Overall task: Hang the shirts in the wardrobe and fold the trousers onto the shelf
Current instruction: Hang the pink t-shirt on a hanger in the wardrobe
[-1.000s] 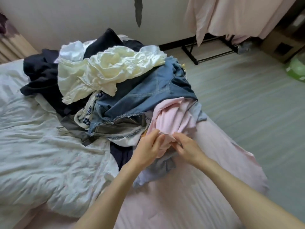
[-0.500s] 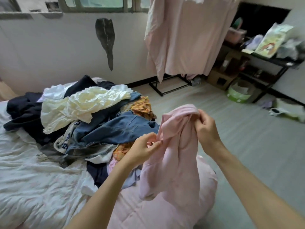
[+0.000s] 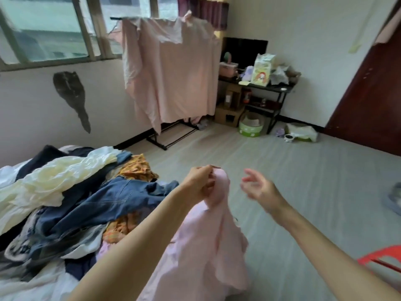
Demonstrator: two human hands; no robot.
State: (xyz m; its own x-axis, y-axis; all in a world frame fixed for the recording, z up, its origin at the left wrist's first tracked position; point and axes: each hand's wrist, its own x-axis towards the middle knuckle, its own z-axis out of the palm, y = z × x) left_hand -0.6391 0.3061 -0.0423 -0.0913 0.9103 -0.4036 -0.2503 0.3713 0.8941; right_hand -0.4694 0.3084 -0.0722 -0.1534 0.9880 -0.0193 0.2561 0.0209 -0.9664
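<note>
My left hand (image 3: 200,183) grips the top of a pale pink shirt (image 3: 208,242), which hangs down over the bed's edge in front of me. My right hand (image 3: 259,189) is beside it to the right, fingers spread, touching nothing. On the bed at the left lies a heap of clothes: blue denim trousers (image 3: 104,203), a cream garment (image 3: 56,179), an orange patterned piece (image 3: 138,168) and dark garments (image 3: 45,155).
A black clothes rack (image 3: 171,135) draped with a pink sheet (image 3: 171,72) stands under the window. A cluttered black shelf (image 3: 260,88) with boxes sits at the back right. A dark red door (image 3: 368,101) is at the right, a red stool (image 3: 382,260) near my right arm.
The pink shirt came up off the pile. My right hand has let go of it and moved right; my left hand still holds it. My view has lifted toward the room.
</note>
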